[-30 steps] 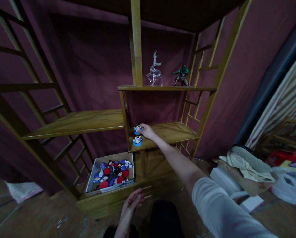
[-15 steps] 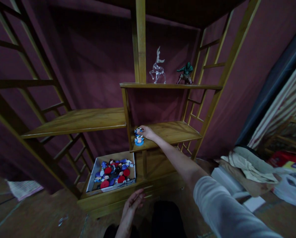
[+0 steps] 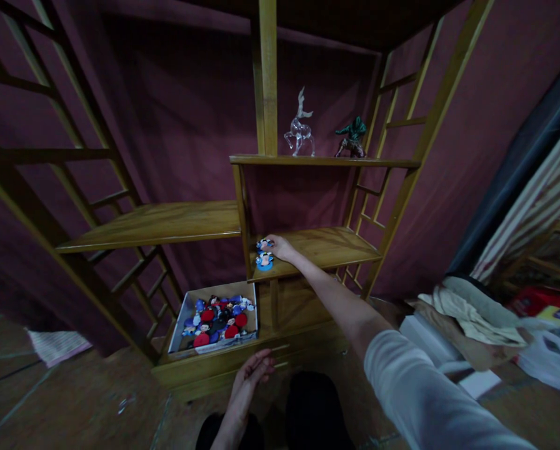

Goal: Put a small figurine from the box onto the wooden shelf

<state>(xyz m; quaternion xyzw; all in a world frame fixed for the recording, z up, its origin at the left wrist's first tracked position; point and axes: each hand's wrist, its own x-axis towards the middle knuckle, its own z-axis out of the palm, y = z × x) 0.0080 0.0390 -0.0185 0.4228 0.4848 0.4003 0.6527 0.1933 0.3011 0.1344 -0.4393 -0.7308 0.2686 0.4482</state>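
Note:
My right hand reaches onto the lower right shelf, its fingers closed on a small blue-and-white figurine near the shelf's left end. Directly in front of it, close to the shelf edge, stands a similar figurine on a round blue base. My left hand hovers low over my lap, fingers loosely bent and nothing visible in it. Left of that hand, an open cardboard box holds several figurines with red, purple and blue bases, heaped together.
On the upper shelf are a clear glass deer and a dark green crouching figure. A wooden upright borders the lower shelf on its left. Cloths and a white plastic bag lie at right.
The view has shifted slightly, so the shelves and box appear a little to the right and higher. My right hand stays at the rear figurine; my left hand has barely moved.

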